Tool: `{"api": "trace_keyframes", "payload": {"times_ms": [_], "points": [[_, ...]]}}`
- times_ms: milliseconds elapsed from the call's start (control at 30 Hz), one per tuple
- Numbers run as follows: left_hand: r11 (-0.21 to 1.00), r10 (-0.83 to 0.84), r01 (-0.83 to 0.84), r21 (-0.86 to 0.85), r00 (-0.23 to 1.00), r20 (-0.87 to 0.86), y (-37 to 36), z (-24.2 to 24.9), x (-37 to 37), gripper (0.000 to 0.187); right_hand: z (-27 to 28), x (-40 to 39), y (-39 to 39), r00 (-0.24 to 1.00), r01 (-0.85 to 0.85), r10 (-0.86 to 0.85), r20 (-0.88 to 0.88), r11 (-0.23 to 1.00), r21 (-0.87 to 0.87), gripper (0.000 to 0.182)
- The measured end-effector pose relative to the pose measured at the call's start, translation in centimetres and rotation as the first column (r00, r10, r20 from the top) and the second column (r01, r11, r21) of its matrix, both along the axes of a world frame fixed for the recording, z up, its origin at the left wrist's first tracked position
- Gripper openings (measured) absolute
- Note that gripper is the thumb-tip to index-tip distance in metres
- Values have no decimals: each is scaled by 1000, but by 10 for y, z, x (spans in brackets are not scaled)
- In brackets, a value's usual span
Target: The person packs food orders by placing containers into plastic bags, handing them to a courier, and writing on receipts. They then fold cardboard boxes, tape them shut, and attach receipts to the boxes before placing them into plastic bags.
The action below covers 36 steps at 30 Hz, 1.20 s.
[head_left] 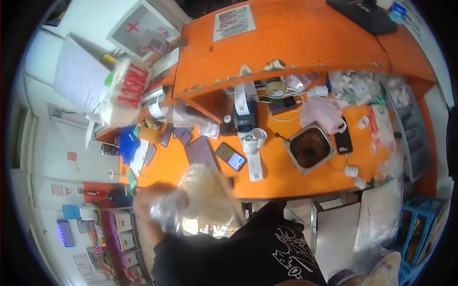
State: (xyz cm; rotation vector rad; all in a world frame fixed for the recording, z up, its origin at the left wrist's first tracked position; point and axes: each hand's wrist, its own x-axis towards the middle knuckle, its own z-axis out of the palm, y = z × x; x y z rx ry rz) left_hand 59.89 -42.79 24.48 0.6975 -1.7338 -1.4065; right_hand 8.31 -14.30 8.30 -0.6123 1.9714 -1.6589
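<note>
My left hand [149,202] is at the lower left, smeared by motion, in front of the orange counter's near edge. Crinkled clear plastic [168,209] covers part of it and appears gripped in the fingers. Beside it is a blurred, pale, flattish bundle in clear plastic [205,193]; I cannot make out what is inside. A lit smartphone [230,156] and a dark flat folder-like object [201,153] lie on the counter just beyond. My right hand is out of sight; only a bit of skin shows at the bottom edge, below the black shirt [224,260].
A square metal pan [294,158] with dark brown contents sits on the counter [276,183]. Behind stand a receipt printer [244,121], paper rolls [258,137] and a pinkish plastic bag [320,113]. Blue crates [420,229] stand at the right, stocked shelves [121,233] at the left.
</note>
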Motion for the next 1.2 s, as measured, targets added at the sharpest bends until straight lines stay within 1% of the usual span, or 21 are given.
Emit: {"api": "trace_keyframes", "payload": {"times_ms": [100, 200, 300, 433, 533, 600, 700, 767, 833, 867, 933, 967, 1000, 1033, 1067, 1100, 1167, 1200], "points": [[989, 137, -138, -46, 990, -20, -19, 17, 39, 46, 8, 8, -70, 999, -47, 47, -4, 999, 27, 30], [965, 243, -245, -91, 970, -32, -31, 34, 62, 46, 20, 14, -121, 996, -84, 84, 9, 996, 39, 29], [938, 307, -313, -150, 950, -62, -42, 49, 75, 45, 36, 14, -166, 990, -141, 141, -5, 990, 30, 28], [892, 373, -387, -234, 922, -103, -54, 73, 85, 45, 59, 3, -228, 959, -275, 275, -66, 961, 0, 27], [860, 383, -406, -310, 914, -136, -60, 101, 93, 45, 88, -7, -280, 899, -417, 404, -170, 908, -46, 26], [843, 352, -380, -381, 925, -143, -71, 129, 97, 45, 114, -12, -315, 835, -518, 480, -268, 851, -90, 26], [830, 299, -324, -455, 946, -128, -100, 171, 90, 45, 162, -12, -366, 704, -668, 548, -453, 726, -160, 26], [832, 233, -259, -491, 966, -114, -125, 194, 82, 46, 204, -6, -399, 621, -741, 530, -577, 636, -214, 26], [843, 175, -202, -499, 979, -101, -156, 206, 72, 46, 250, 4, -432, 561, -790, 482, -673, 554, -262, 26], [825, 214, -214, -523, 975, -63, -169, 206, 69, 41, 275, 9, -450, 542, -807, 454, -708, 517, -286, 26], [830, 229, -237, -504, 970, -79, -196, 203, 46, 31, 315, 26, -479, 518, -827, 388, -762, 454, -332, 26], [855, 214, -252, -454, 968, -135, -209, 197, 27, 27, 333, 35, -492, 516, -832, 362, -776, 429, -353, 26], [889, 142, -179, -422, 983, -118, -224, 194, 29, 24, 348, 44, -506, 521, -831, 339, -783, 412, -374, 26], [897, 112, -163, -411, 983, -145, -237, 187, 13, 20, 362, 52, -521, 528, -828, 318, -787, 400, -394, 26], [919, 176, -242, -310, 958, -227, -250, 183, 13, 17, 375, 60, -535, 538, -822, 296, -789, 390, -414, 26], [857, 404, -470, -211, 868, -288, -256, 175, -4, 14, 385, 68, -548, 547, -816, 279, -789, 388, -429, 26], [852, 405, -458, -255, 883, -236, -285, 165, -12, 15, 402, 84, -581, 580, -796, 275, -767, 392, -461, 27], [859, 409, -462, -221, 878, -248, -294, 160, -21, 16, 403, 93, -593, 600, -782, 281, -749, 405, -474, 27]]}}
